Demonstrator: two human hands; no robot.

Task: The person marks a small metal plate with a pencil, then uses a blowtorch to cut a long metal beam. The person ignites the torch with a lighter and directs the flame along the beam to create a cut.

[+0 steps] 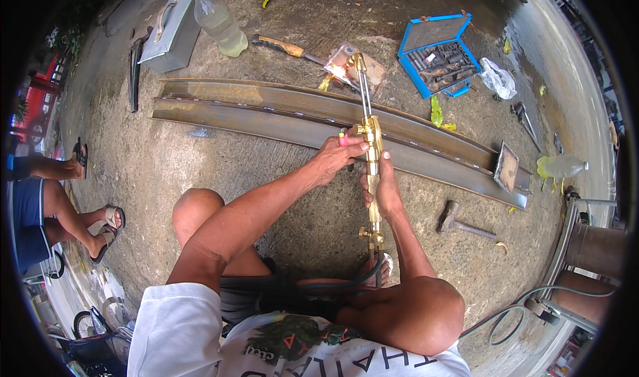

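A brass cutting torch (374, 177) points away from me, its angled head over a rusty metal plate (375, 77) on the ground. My right hand (386, 189) is wrapped round the torch's body, thumb up along its side. At the torch's valve end, my left hand (336, 157) has its fingers closed, with a pink lighter (343, 137) sticking up between them; the fingertips touch the torch near a knob. An orange glow shows by the torch tip. Beneath the torch, two long rusty steel beams (266, 117) lie side by side across the ground.
A knife-like tool with a wooden handle (279, 45) lies beside the plate. Around lie a grey metal box (172, 34), pipe wrench (135, 71), bottle (218, 24), blue socket set case (436, 61), hammer (459, 220) and square plate (507, 166). Gas cylinders (589, 270) stand right; people's legs (73, 210) left.
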